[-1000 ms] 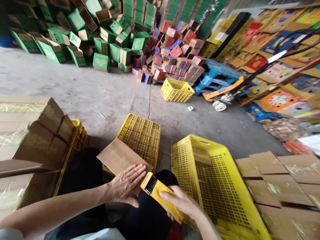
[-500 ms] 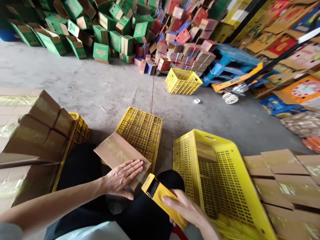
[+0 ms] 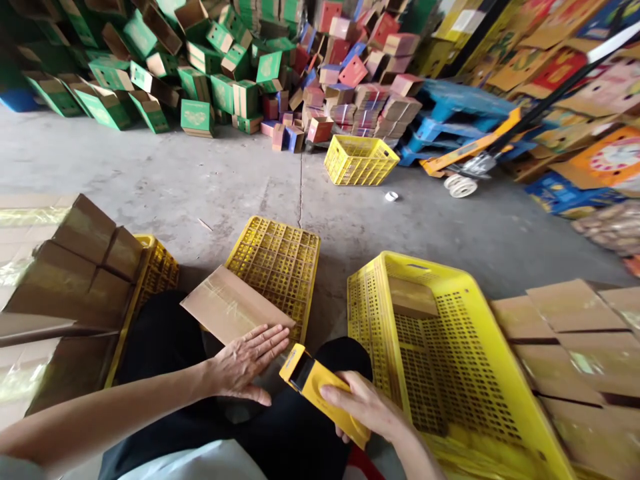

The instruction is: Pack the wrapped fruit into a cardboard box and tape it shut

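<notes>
A brown cardboard box (image 3: 230, 301) with clear tape along its top lies on an upturned yellow crate (image 3: 275, 270). My left hand (image 3: 249, 363) presses flat against the box's near right corner, fingers stretched out and thumb apart. In my right hand (image 3: 357, 400) is a yellow tape dispenser (image 3: 320, 393), gripped around its body. Its front end points up and left, close to my left fingertips and the box's near edge. Whether tape runs between the dispenser and the box is hard to make out.
To my right stands a large yellow crate (image 3: 465, 280) holding one cardboard box (image 3: 413, 298). Taped boxes are stacked at far right (image 3: 580, 307) and left (image 3: 75, 267). Farther off are a small yellow crate (image 3: 360, 163), an orange pallet jack (image 3: 475, 147), blue pallets (image 3: 460, 107) and heaped green cartons (image 3: 197, 117).
The view has shifted slightly. My left hand has slid a little toward the near edge of the box, and the dispenser stays close beside it in my right hand.
</notes>
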Demonstrator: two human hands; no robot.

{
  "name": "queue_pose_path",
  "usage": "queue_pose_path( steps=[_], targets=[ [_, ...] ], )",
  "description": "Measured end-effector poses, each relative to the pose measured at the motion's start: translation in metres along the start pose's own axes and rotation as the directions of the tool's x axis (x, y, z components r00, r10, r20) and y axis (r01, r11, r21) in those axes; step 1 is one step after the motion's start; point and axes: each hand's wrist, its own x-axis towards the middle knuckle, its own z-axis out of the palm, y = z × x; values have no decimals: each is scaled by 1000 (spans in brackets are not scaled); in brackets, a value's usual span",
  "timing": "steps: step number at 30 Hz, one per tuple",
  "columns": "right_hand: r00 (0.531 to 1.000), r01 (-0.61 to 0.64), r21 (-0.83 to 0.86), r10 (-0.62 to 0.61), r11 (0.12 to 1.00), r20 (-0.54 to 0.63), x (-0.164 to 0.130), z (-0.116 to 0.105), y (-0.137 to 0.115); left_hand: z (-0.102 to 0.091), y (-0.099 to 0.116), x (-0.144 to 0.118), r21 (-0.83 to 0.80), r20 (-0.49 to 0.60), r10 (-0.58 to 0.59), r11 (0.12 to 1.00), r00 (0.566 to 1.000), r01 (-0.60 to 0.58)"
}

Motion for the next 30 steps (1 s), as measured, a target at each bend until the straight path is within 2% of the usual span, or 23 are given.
queue_pose_path(
  steps=[5, 8, 14, 18, 21, 22, 23, 24, 25, 26, 27, 28, 30],
  targets=[
    [998, 52, 19, -52, 998, 36, -3, -4, 11, 0, -2, 1, 4, 27, -2, 1000, 1000, 2],
    [999, 41, -20, -40, 999, 29, -5, -9, 18, -1, -2, 1, 11, 40, -6, 1000, 999, 6],
    [1000, 8, -19, -8, 1000, 25, 14, -10, 28, -1, -2, 2, -4, 40, -2, 1000, 999, 2],
    [1000, 15, -58, -15, 998, -9, 28, -3, 23, -5, -5, -1, -78, -21, 4, 997, 1000, -5],
    [999, -30, -118, 26, 993, -33, 34, 2, 10, -14, -23, -7, -108, -105, -130, 987, 986, 119],
    [999, -44, -139, 40, 989, -37, 35, 3, 4, -19, -33, -9, -111, -145, -219, 973, 965, 204],
    [998, -45, -161, 39, 986, -39, 36, 4, -1, -25, -46, -13, -121, -190, -329, 943, 925, 310],
    [999, -39, -184, 33, 982, -37, 37, 5, -6, -31, -60, -16, -151, -253, -446, 895, 859, 420],
    [999, -31, -207, 24, 978, -33, 37, 6, -11, -37, -76, -20, -206, -290, -565, 825, 772, 527],
    [1000, -19, -225, 13, 974, -27, 38, 7, -15, -43, -91, -25, -288, -285, -690, 724, 666, 627],
    [1000, -14, -240, 8, 971, -24, 38, 8, -18, -49, -105, -30, -395, -217, -804, 590, 553, 704],
    [1000, -16, -251, 11, 968, -22, 38, 9, -21, -53, -118, -35, -490, -102, -881, 449, 462, 747],
    [999, -34, -253, 25, 967, -40, 38, 12, -23, -59, -136, -43, -553, 26, -918, 316, 395, 771]
  ],
)
